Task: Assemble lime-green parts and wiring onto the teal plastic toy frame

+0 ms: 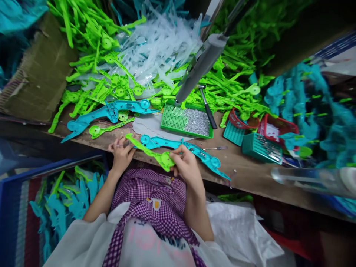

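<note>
My right hand [185, 161] pinches the round end of a long bright-green plastic part [150, 152], its thin end pointing up and left. Under the green part, a long blue plastic part [178, 144] with a round end lies along the table edge. My left hand [121, 152] rests at the table edge with its fingers curled, beside the blue part's left end. Whatever is between its fingers, if anything, is too small to make out. Farther back lie another blue part [111, 111] and a green part [111, 128].
A green tray [167, 128] holds small metal screws, with a black-handled hammer [207, 107] beside it. A grey electric screwdriver [198, 68] hangs above. Green and clear plastic parts [164, 44] are heaped behind. Teal [249, 148] and red baskets [294, 128] stand right; a blue crate [13, 207] is lower left.
</note>
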Tool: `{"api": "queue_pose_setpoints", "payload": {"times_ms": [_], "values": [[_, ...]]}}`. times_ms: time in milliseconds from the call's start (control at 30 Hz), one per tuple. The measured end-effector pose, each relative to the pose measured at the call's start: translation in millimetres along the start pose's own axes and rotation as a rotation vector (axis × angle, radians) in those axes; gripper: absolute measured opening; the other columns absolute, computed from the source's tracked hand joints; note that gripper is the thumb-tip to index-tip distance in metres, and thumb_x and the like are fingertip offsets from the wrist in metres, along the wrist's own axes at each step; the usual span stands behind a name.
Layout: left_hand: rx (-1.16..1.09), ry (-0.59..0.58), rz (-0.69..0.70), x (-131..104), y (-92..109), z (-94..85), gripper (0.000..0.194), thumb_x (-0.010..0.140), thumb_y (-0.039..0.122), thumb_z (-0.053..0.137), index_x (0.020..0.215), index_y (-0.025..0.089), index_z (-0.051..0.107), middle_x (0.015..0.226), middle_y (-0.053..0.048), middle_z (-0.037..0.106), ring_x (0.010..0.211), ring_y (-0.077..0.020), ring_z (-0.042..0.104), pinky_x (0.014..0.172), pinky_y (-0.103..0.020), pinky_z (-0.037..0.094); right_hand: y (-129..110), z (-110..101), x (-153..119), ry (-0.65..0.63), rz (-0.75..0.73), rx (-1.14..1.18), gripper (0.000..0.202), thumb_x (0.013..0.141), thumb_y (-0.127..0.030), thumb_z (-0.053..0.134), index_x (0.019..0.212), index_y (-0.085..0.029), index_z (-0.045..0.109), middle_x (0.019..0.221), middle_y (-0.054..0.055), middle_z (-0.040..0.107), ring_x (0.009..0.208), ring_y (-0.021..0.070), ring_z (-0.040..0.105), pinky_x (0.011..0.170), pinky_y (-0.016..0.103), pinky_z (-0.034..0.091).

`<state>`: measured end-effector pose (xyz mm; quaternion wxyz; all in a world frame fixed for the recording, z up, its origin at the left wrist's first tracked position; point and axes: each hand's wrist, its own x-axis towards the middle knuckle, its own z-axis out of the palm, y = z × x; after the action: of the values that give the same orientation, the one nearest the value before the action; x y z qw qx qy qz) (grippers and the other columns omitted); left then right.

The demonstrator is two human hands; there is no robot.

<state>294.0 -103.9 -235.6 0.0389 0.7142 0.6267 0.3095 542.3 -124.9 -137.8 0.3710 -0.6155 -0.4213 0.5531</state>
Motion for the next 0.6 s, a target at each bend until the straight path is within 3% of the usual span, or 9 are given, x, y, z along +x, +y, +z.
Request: {"api": "queue_pose_setpoints", "payload": {"times_ms": [100,200,333,467,600], "values": [[0.015,-0.018,-0.019,2.9,2.8,-0.7,0.016,0.088,0.033,0.063,0.097,0.03,0.077,0.133,-0.01,0.06,0.133,-0.0341,0.042,0.103,-0.055,0.026,4.5,1.7,11.9,0.108,-0.005,-0.081,0.014,0.08,-0.034,0.053,0.08,-0.023,0.045,0.04,-0.01,0.053,0.028,0.0073,0.044,0.032,0.016,0.03],[0.027,-0.056,-0.011,6.3,8.7,-3.4,0.017,0.086,0.037,0.066,0.098,0.03,0.076,0.142,-0.009,0.054,0.137,-0.0355,0.038,0.104,-0.056,0.024,-9.7,-1.2,22.2,0.197,-0.023,-0.075,0.013,0.078,-0.034,0.052,0.08,-0.023,0.045,0.04,-0.01,0.051,0.028,0.0061,0.04,0.032,0.017,0.026],[-0.003,-0.096,0.006,5.4,10.1,-4.0,0.018,0.087,0.034,0.065,0.103,0.029,0.073,0.134,-0.009,0.062,0.126,-0.0309,0.053,0.108,-0.058,0.022,-43.0,-18.4,24.2,0.059,-0.089,-0.078,0.011,0.07,-0.03,0.057,0.072,-0.023,0.049,0.042,-0.009,0.047,0.032,0.0052,0.039,0.034,0.018,0.025],[-0.148,-0.073,0.053,3.6,-2.0,-2.7,0.034,0.088,0.039,0.064,0.117,0.021,0.068,0.126,-0.014,0.065,0.117,-0.0271,0.061,0.104,-0.049,0.041,-41.9,-54.5,12.0,-0.017,-0.046,0.026,0.017,0.06,-0.03,0.063,0.062,-0.022,0.048,0.049,-0.007,0.047,0.038,0.0053,0.036,0.036,0.018,0.024],[-0.276,-0.009,0.052,7.3,-7.6,-3.0,0.037,0.088,0.039,0.064,0.119,0.018,0.067,0.12,-0.013,0.069,0.111,-0.0242,0.066,0.097,-0.04,0.053,-17.9,-80.0,0.2,0.138,0.016,0.105,0.022,0.058,-0.03,0.065,0.062,-0.023,0.045,0.048,-0.007,0.046,0.037,0.0059,0.034,0.037,0.019,0.022]]}}
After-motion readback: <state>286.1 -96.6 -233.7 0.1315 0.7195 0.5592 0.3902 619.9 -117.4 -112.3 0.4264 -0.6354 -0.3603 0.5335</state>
